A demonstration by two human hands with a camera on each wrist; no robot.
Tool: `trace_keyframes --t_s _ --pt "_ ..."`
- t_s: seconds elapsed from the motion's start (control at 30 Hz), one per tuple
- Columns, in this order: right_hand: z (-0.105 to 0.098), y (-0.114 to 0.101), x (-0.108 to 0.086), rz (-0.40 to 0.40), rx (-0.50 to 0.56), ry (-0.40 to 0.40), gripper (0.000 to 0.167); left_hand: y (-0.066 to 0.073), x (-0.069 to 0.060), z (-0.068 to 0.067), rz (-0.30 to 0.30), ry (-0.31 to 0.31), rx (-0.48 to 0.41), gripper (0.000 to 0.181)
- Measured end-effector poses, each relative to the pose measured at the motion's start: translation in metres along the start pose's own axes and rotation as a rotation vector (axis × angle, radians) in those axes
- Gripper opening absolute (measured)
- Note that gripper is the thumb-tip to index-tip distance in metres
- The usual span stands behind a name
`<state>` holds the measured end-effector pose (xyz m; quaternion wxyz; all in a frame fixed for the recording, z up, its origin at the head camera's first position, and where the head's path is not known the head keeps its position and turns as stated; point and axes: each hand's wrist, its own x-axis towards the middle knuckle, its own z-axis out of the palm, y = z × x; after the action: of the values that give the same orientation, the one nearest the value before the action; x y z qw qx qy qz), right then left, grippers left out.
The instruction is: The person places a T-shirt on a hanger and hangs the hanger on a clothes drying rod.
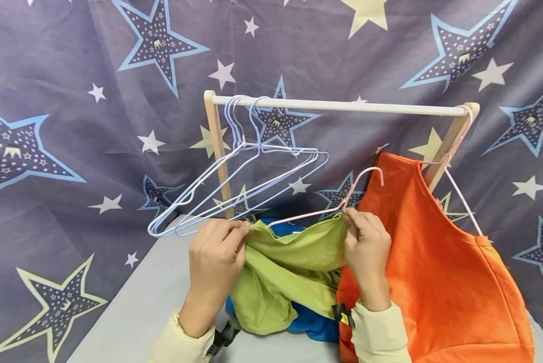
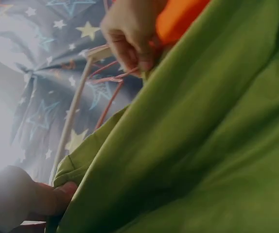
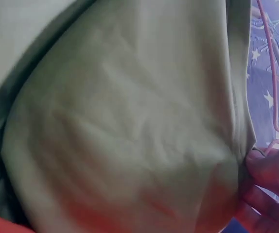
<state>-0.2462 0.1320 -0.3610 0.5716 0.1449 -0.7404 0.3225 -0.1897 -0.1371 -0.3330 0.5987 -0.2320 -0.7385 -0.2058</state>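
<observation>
A green top [image 1: 294, 272] hangs between my two hands, its upper edge stretched across. At its left corner, my left hand [image 1: 219, 252] pinches the fabric between thumb and fingers. My right hand [image 1: 367, 244] pinches the other corner, close to the neck of a pink hanger [image 1: 314, 214]. That hanger's hook stands free above the right hand, and its left arm runs down behind the green edge. In the left wrist view, the green cloth [image 2: 178, 126] fills much of the frame. The right wrist view shows the right thumb and fingers [image 3: 270, 167] at the cloth's edge.
A rack with a white rail [image 1: 344, 106] and wooden posts stands behind. Several blue and white hangers [image 1: 249, 186] hang at its left end. An orange sleeveless top [image 1: 434, 282] hangs on a pink hanger at the right. Blue fabric [image 1: 317, 325] lies beneath the green top on the grey table [image 1: 131, 302].
</observation>
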Motion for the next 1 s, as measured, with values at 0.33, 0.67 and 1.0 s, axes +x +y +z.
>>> trace_keyframes --t_s 0.33,0.67,1.0 --pt "0.007 -0.013 -0.005 -0.047 -0.005 0.012 0.015 -0.006 -0.006 0.013 0.071 -0.053 0.091 0.016" --pt "0.011 -0.022 -0.009 -0.072 0.017 -0.038 0.018 -0.001 -0.013 0.024 0.042 -0.054 0.094 0.015" --pt "0.012 -0.026 -0.010 -0.075 -0.004 -0.033 0.014 0.007 -0.019 0.039 0.067 0.047 0.100 0.021"
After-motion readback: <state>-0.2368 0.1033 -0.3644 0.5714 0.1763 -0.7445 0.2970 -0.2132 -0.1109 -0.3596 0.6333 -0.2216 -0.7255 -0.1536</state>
